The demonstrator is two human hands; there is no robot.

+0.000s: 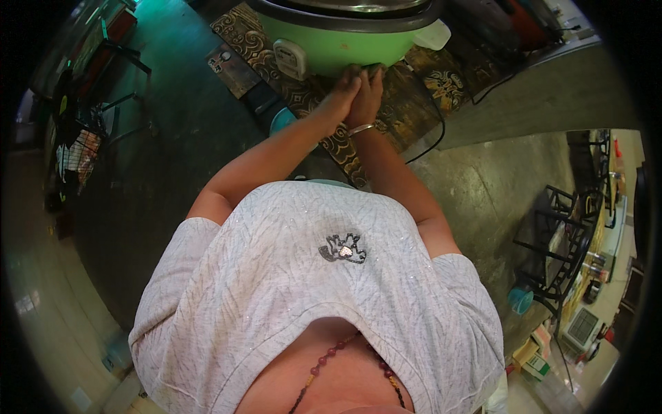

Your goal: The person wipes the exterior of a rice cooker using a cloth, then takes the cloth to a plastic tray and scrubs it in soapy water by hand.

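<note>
My left hand [344, 95] and my right hand [366, 98] lie side by side, palms turned towards each other and touching. Their fingertips reach the lower front of a light green electric cooker [357, 46] with a dark rim, a lid and a grey control panel [290, 59]. The fingertips are dark and partly hidden, so whether anything is between them cannot be told. A silver-coloured bangle [360, 129] is on my right wrist. Below the hands is a dark wooden tabletop [408, 108] with a carved, gold-toned pattern.
A black cable [444, 129] loops over the tabletop's right side. A pale handle [433, 35] juts from the cooker's right. A blue-green bowl or cup [282, 121] is partly behind my left forearm. Black metal-framed chairs [558, 238] and a counter with appliances stand far right.
</note>
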